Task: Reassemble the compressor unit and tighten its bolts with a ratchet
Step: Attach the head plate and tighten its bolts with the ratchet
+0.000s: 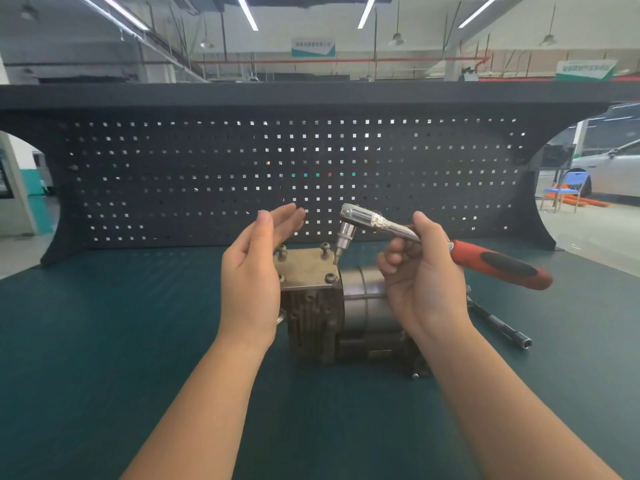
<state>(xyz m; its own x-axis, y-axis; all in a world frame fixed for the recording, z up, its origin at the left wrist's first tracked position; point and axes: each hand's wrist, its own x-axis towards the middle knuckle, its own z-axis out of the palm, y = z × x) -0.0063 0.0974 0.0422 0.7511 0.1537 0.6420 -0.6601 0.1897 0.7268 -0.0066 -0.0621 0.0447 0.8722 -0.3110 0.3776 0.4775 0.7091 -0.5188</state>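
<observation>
Nearest us, the compressor unit (332, 317) sits mid-bench (104, 341), our landmark. Left of its top plate (306, 268) we hold our left hand (252, 271) up, fingers straight and together, holding nothing. Above its right half, our right hand (422, 278) curls its fingers round the ratchet (433, 242), whose bit seems to meet a raised bolt (325, 249). Right of the unit lies an extension bar (502, 325).

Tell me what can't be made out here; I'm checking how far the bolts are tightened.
- Head view: the near-left corner of the cover plate is hidden behind the left hand.
- The right hand covers part of the compressor body and the ratchet shaft in its grip.
- The bit tip beside the far-right bolt is too small to judge engagement.
- The extension bar is partly behind the right wrist.
</observation>
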